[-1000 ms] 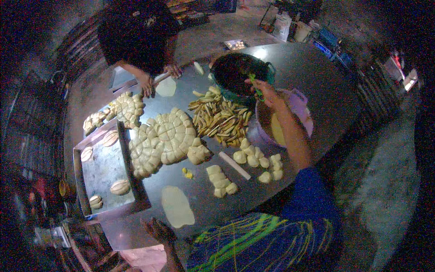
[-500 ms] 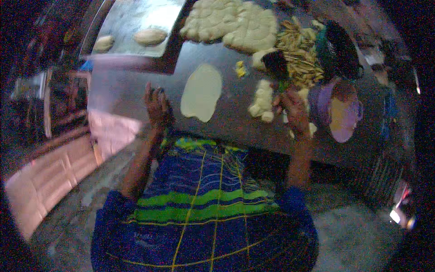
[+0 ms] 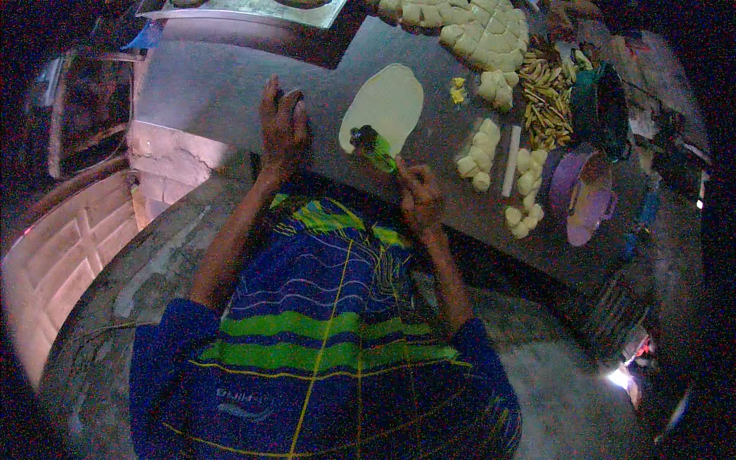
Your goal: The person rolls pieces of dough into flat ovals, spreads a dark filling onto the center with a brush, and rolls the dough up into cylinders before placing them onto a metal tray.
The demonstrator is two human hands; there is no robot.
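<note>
A flat oval of dough point(image 3: 389, 96) was laid by the near edge of the worktop point(image 3: 207, 84). A green tool point(image 3: 383, 156) with a dark lump point(image 3: 363, 139) at its end was gripped by the right hand point(image 3: 422, 198) over the dough's near end. Nothing was held by the left hand point(image 3: 284, 136), its fingers slightly spread at the near edge. Metal surface was seen between it and the tray point(image 3: 307, 17) beyond; rightward, room was narrowed by dough pieces point(image 3: 480, 153) and a pale stick point(image 3: 511, 161).
</note>
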